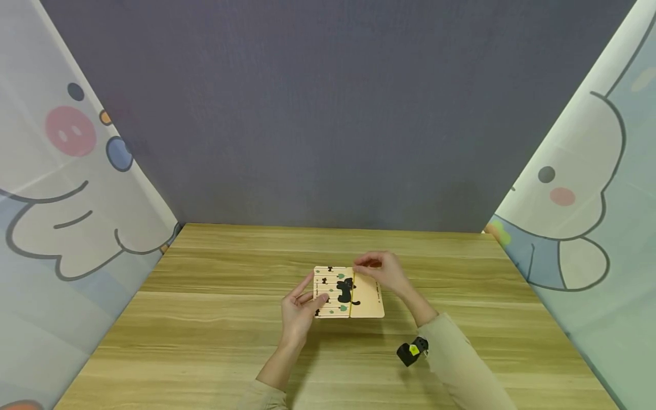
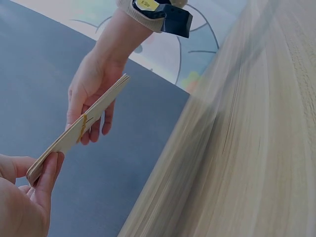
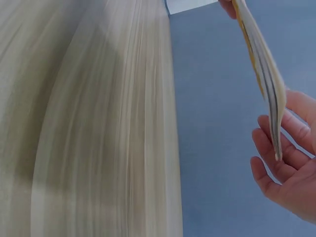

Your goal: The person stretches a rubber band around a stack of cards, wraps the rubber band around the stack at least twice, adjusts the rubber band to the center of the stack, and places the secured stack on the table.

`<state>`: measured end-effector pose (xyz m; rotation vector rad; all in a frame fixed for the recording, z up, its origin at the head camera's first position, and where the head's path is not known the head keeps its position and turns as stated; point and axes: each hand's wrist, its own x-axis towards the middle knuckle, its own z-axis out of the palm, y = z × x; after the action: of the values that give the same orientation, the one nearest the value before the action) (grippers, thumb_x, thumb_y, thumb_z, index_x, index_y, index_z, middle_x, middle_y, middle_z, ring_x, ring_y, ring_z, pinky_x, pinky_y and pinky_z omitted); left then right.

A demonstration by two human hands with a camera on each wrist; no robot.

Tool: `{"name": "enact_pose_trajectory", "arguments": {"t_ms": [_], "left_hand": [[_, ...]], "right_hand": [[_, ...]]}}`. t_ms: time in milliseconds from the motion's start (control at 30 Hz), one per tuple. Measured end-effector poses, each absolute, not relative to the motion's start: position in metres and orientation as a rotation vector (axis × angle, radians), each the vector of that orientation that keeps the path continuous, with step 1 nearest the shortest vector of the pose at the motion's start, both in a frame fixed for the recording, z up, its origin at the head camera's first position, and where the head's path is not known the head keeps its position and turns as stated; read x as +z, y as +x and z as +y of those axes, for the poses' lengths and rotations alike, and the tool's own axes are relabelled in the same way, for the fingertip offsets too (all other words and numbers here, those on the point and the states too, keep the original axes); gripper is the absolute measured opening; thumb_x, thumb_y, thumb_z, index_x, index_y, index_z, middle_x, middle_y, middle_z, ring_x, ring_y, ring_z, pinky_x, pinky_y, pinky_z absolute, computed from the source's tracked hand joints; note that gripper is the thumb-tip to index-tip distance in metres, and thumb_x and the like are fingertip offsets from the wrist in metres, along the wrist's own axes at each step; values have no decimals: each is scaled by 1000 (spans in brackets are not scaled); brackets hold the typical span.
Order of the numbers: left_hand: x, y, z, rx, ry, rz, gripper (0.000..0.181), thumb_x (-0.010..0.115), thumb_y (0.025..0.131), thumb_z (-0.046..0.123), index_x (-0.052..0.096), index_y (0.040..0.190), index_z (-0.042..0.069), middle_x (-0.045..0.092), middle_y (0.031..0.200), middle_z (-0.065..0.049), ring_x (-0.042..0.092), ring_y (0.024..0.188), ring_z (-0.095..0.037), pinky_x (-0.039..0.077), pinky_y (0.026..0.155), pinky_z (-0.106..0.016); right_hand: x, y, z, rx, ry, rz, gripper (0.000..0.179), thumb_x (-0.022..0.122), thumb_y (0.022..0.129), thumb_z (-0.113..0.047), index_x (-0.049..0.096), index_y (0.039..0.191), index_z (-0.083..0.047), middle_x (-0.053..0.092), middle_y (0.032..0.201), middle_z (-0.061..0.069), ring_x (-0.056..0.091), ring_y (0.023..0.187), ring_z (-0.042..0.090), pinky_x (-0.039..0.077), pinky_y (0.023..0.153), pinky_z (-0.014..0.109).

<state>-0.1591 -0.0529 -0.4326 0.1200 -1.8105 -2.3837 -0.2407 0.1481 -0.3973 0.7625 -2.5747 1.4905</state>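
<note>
A cream notebook (image 1: 367,302) printed with a black cat is held up over the table. A yellow rubber band (image 1: 351,293) runs across its cover. My left hand (image 1: 297,319) grips the notebook's left side, with the thumb on the cover. The right hand (image 1: 386,273) is at the far edge, where its thumb and index fingertips pinch at the band. Edge-on in the left wrist view, the notebook (image 2: 106,101) looks like a thin stack of layers. In the right wrist view, the loosely curled fingers of the right hand (image 3: 291,163) surround the notebook's lower end (image 3: 276,118).
Below the hands is a wood-grain table (image 1: 215,296). A dark grey panel (image 1: 328,114) stands behind it, with cartoon-printed curtains (image 1: 77,188) at both sides. A black device with a yellow label (image 1: 413,349) sits at the right wrist.
</note>
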Motion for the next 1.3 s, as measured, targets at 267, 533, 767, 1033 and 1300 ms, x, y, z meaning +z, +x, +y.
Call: {"name": "enact_pose_trajectory", "arguments": {"t_ms": [267,533,767,1033,1300], "left_hand": [[-432,-159,-51,-2375,115,-1824,56,68,73,-5,50,124,5,64,78,-21,35,38,-4,24,36,-13],[-432,-158,-51,-2371,74,-1829,56,68,73,-4,50,125,6,64,76,-20,32,37,-4,23,35,-14],[-431,-157,-47,-2357,27,-1860,57,67,75,-3,48,127,6,62,72,-21,29,35,-4,23,33,-14],[-431,-158,-46,-2335,30,-1847,56,67,74,-4,48,126,6,63,80,-24,31,36,-3,23,34,-13],[-430,-158,-45,-2365,58,-1850,57,67,74,-6,48,126,5,63,79,-23,32,36,-4,25,34,-13]], "right_hand": [[-407,-245,156,1624,890,-2499,17,67,80,-15,67,88,0,66,84,5,61,75,14,49,63,26],[-407,-245,154,1710,774,-2590,19,67,80,-16,68,90,-1,66,87,10,60,78,18,49,67,27],[-385,-228,144,1799,687,-2644,20,65,80,-9,65,94,5,64,91,16,61,80,19,50,70,28],[-393,-234,151,1772,665,-2616,22,65,81,-11,65,97,4,64,96,14,58,89,24,48,73,30],[-406,-242,157,1747,715,-2609,18,66,80,-17,67,91,-2,65,90,8,60,82,18,49,69,28]]}}
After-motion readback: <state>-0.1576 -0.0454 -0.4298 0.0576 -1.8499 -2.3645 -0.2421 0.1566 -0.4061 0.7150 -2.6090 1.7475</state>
